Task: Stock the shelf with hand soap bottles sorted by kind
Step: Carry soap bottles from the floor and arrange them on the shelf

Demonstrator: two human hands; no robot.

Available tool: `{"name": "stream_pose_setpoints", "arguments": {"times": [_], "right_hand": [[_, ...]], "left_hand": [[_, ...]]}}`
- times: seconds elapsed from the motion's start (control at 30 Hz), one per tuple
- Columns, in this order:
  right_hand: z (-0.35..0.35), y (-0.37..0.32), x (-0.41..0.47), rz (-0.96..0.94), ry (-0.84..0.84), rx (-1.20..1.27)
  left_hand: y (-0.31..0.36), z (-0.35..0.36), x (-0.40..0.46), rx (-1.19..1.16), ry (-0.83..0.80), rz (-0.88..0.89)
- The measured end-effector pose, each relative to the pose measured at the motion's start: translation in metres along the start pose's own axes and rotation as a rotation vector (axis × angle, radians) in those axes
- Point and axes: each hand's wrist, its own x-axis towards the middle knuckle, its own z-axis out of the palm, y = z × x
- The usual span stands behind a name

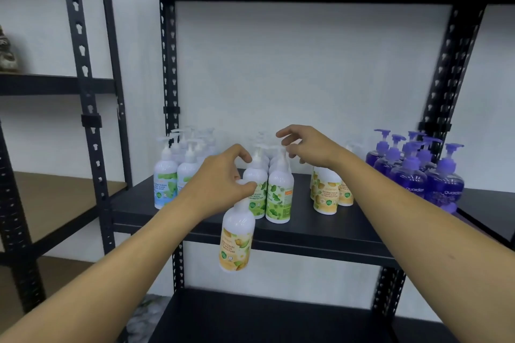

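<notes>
My left hand (223,175) grips the pump top of a white bottle with a yellow label (236,239), which hangs in front of the black shelf's (320,227) front edge. My right hand (306,147) hovers over the pump of a green-label bottle (279,192), with fingers loosely curled and nothing held. On the shelf stand four groups: blue-green mint bottles (166,175) at the left, green-label bottles in the middle, yellow-label bottles (327,193) to the right of them, and purple bottles (446,178) at the far right.
Black perforated uprights (170,64) frame the shelf bay. A lower black shelf (264,317) lies beneath. To the left is another rack with brown boards (55,203). A white wall stands behind.
</notes>
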Motion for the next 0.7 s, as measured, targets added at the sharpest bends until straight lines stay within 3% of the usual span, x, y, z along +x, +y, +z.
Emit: {"name": "stream_pose_setpoints", "arguments": {"times": [0.33,0.7], "right_hand": [[-0.019,0.064,-0.1,0.163,0.231,-0.023],[-0.01,0.136,-0.198,0.347,0.21,-0.214]], "left_hand": [[0.067,-0.002,0.045,0.008,0.02,0.123],[0.144,0.055,0.113,0.01,-0.049,0.2]]}}
